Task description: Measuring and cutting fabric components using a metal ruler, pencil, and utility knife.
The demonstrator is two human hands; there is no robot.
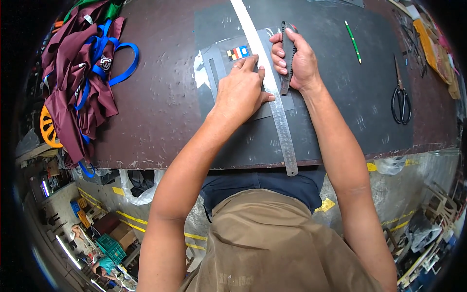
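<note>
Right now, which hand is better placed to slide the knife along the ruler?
The right hand, probably: it already wraps the utility knife right beside the metal ruler. The left hand lies flat, pressing that ruler onto the grey sheet.

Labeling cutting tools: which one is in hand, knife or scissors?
The utility knife, gripped by the right hand beside the steel ruler. The black scissors lie untouched far right.

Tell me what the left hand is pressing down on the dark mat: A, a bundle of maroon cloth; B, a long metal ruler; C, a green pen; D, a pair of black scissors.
B: the left hand lies flat with its fingers on the long metal ruler, while the right hand grips a dark utility knife beside it.
</note>
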